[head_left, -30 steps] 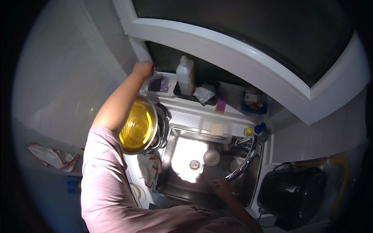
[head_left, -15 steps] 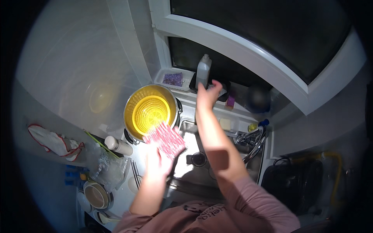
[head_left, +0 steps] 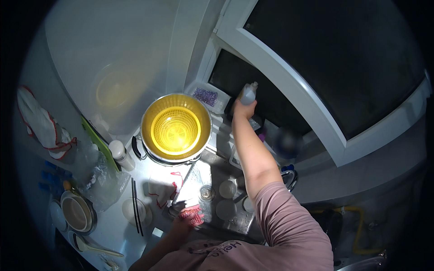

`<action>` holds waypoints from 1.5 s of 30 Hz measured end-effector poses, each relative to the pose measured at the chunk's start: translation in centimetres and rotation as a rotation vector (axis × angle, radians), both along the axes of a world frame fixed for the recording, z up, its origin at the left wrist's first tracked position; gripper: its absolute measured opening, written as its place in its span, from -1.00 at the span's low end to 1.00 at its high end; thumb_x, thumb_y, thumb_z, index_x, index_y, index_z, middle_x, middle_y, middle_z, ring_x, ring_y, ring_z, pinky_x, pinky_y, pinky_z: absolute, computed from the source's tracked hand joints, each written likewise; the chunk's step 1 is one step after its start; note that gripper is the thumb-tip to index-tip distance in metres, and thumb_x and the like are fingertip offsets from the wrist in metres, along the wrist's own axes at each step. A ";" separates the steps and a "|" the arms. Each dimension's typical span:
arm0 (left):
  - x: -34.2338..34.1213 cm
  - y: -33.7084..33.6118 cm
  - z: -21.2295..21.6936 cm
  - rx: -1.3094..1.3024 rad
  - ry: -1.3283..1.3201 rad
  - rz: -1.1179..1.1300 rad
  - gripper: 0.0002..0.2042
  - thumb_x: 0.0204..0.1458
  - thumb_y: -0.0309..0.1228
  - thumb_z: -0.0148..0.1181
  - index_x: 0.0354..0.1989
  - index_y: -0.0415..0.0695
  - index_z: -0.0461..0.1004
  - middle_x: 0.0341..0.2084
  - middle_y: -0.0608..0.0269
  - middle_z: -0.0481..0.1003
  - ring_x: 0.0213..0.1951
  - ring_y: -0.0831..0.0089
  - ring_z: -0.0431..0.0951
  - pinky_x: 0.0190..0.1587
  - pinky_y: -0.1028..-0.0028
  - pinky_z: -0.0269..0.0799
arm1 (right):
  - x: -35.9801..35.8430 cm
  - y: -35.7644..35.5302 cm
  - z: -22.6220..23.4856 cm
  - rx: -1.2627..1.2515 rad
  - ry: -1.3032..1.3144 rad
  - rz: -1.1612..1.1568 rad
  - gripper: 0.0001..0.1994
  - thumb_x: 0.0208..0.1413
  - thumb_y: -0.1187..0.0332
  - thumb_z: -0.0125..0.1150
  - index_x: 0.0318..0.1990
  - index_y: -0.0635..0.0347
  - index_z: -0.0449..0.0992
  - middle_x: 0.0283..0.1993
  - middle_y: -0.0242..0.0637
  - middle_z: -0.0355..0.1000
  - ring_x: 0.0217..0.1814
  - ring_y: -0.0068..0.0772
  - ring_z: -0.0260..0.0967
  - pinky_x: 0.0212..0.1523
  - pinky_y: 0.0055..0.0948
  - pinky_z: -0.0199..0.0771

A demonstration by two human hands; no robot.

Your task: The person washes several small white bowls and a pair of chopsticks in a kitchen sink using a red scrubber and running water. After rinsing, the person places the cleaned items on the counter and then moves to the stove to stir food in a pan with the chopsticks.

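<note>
Fingers of my right hand (head_left: 244,109) wrap around a translucent white bottle (head_left: 249,94) on the window ledge at the back. It leans a little to the right. Close to my body, over the near left edge of the sink, my left hand (head_left: 181,222) is closed on a red-and-white scrubbing pad (head_left: 194,216), bunched in the fingers. Beneath and beyond it the steel sink (head_left: 212,174) holds white bowls (head_left: 226,210).
A yellow colander (head_left: 175,131) sits inside a large metal pot (head_left: 205,135) left of the sink. Chopsticks (head_left: 136,207) lie across a white bowl (head_left: 129,211). A purple scrubbing pad (head_left: 205,96) rests in a white tray (head_left: 221,105). A white-capped bottle (head_left: 121,154) stands at the left wall.
My right hand has closed around the bottle on the ledge. My left hand has drawn back toward my body with the pad, now bunched up. The view has turned somewhat.
</note>
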State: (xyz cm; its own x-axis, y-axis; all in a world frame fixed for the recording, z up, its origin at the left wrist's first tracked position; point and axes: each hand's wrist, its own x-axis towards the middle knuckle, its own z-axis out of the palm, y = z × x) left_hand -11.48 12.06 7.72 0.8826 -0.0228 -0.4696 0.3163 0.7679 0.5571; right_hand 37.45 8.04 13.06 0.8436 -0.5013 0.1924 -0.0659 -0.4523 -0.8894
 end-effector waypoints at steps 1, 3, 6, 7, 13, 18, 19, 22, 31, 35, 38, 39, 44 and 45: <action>-0.1 0.2 0.1 0.033 -0.016 0.011 -0.57 0.20 -0.37 0.00 0.22 -0.25 0.23 0.13 -0.01 0.31 0.12 0.13 0.43 0.08 0.13 0.46 | -0.5 0.0 0.1 -0.018 -0.049 0.041 -0.27 -0.26 0.28 0.49 0.16 -0.01 0.28 -0.03 -0.01 0.50 0.04 0.13 0.44 0.05 -0.04 0.42; 0.0 0.3 0.2 0.030 -0.015 0.035 -0.57 0.21 -0.35 -0.02 0.22 -0.24 0.22 0.15 0.01 0.31 0.13 0.14 0.42 0.10 0.13 0.45 | -1.9 0.2 1.3 -0.041 -0.204 0.121 -0.30 -0.23 0.30 0.49 0.15 -0.03 0.29 -0.03 -0.06 0.51 0.05 0.13 0.44 0.04 -0.07 0.43; 0.8 0.0 0.2 -0.012 -0.033 0.068 -0.60 0.22 -0.40 -0.05 0.22 -0.23 0.24 0.14 0.09 0.35 0.14 0.20 0.41 0.11 0.19 0.44 | -4.2 -0.4 4.6 -0.007 -0.424 0.250 -0.32 -0.22 0.37 0.50 0.13 -0.03 0.32 -0.01 -0.14 0.50 0.07 0.06 0.43 0.08 -0.16 0.42; 1.1 -0.3 -0.5 -0.074 -0.070 0.094 -0.63 0.23 -0.43 -0.05 0.20 -0.24 0.26 0.12 0.12 0.37 0.15 0.24 0.40 0.10 0.25 0.44 | -5.3 -0.6 6.2 0.000 -0.470 0.298 -0.32 -0.23 0.39 0.50 0.13 -0.02 0.33 0.01 -0.14 0.49 0.09 0.04 0.43 0.09 -0.18 0.41; 1.6 0.5 -5.3 -0.485 -0.316 0.041 -0.72 0.24 -0.30 -0.01 0.00 -0.21 0.43 -0.18 0.17 0.53 -0.19 0.44 0.56 -0.14 0.41 0.50 | -13.3 -3.4 12.2 0.017 -0.751 0.690 -0.28 -0.23 0.51 0.53 0.16 0.09 0.29 0.09 -0.36 0.33 0.13 -0.30 0.30 0.12 -0.33 0.40; 3.7 1.6 1.1 -0.181 -0.183 0.209 -0.60 0.32 -0.23 -0.20 0.20 -0.23 0.26 -0.02 0.02 0.48 -0.05 0.24 0.54 0.02 0.25 0.48 | -27.6 -9.3 19.2 0.581 -0.510 0.811 -0.51 0.02 0.58 0.31 0.13 0.30 0.33 0.02 -0.14 0.40 0.05 -0.32 0.42 0.12 -0.32 0.44; 4.1 1.5 2.7 -0.215 -0.178 0.219 -0.59 0.33 -0.23 -0.23 0.23 -0.23 0.24 0.00 0.02 0.47 -0.04 0.22 0.54 0.04 0.22 0.47 | -29.8 -11.5 19.4 0.699 -0.523 0.814 -0.58 0.09 0.59 0.22 0.13 0.30 0.35 0.03 -0.10 0.42 0.04 -0.33 0.44 0.10 -0.29 0.47; 5.0 0.8 4.6 -0.323 -0.193 0.162 -0.58 0.34 -0.23 -0.26 0.24 -0.24 0.22 0.10 -0.05 0.42 0.05 0.14 0.49 0.11 0.15 0.42 | -34.1 -18.0 18.8 1.172 -0.339 1.318 -0.47 0.33 0.12 -0.19 0.37 0.14 0.10 0.31 -0.04 0.25 0.34 -0.07 0.24 0.28 0.09 0.29; 6.4 -4.1 -0.6 -0.510 -0.121 -0.073 -0.58 0.33 -0.20 -0.23 0.23 -0.16 0.28 0.12 0.08 0.42 0.08 0.15 0.48 0.13 0.06 0.40 | -38.1 -24.5 9.5 1.333 0.991 0.932 -0.41 0.24 -0.09 -0.11 0.23 0.19 0.29 0.00 0.02 0.46 -0.12 0.04 0.52 -0.16 0.06 0.58; 6.7 -6.4 -2.2 -0.516 -0.018 -0.096 -0.60 0.32 -0.18 -0.25 0.18 -0.10 0.32 -0.01 0.17 0.52 0.00 0.21 0.53 0.07 0.26 0.45 | -40.1 -25.5 7.4 0.993 1.430 0.712 -0.51 0.20 0.00 0.08 0.11 0.18 0.44 -0.08 -0.12 0.53 -0.18 -0.16 0.56 -0.20 -0.18 0.60; 6.1 -7.2 -0.6 -0.524 0.011 -0.119 -0.62 0.33 -0.18 -0.29 0.18 -0.05 0.32 -0.05 0.19 0.52 -0.06 0.22 0.55 0.00 0.24 0.49 | -40.2 -26.9 5.8 0.869 1.523 0.735 -0.54 0.17 0.03 0.16 0.09 0.17 0.46 -0.07 -0.16 0.54 -0.15 -0.24 0.55 -0.16 -0.28 0.57; 6.0 -7.3 -1.0 -0.511 0.007 -0.112 -0.61 0.33 -0.17 -0.28 0.19 -0.05 0.32 -0.01 0.18 0.50 -0.03 0.21 0.54 0.00 0.23 0.49 | -40.1 -26.9 5.9 0.849 1.552 0.763 -0.54 0.16 0.04 0.18 0.08 0.16 0.46 -0.07 -0.17 0.54 -0.14 -0.26 0.55 -0.16 -0.30 0.57; 6.1 -8.2 -2.4 -0.422 0.005 -0.119 -0.60 0.33 -0.13 -0.27 0.18 -0.05 0.33 0.06 0.17 0.48 -0.01 0.22 0.54 -0.10 0.24 0.52 | -38.5 -26.2 7.9 0.736 1.642 0.726 -0.54 0.15 0.06 0.21 0.08 0.19 0.46 -0.07 -0.15 0.54 -0.15 -0.28 0.56 -0.16 -0.30 0.57; 6.1 -8.1 -2.0 -0.420 0.029 -0.138 -0.60 0.34 -0.13 -0.29 0.17 -0.03 0.33 0.05 0.19 0.49 -0.03 0.25 0.55 -0.20 0.28 0.52 | -38.3 -26.2 8.0 0.738 1.652 0.721 -0.54 0.15 0.06 0.22 0.08 0.20 0.46 -0.07 -0.14 0.54 -0.15 -0.28 0.56 -0.16 -0.30 0.57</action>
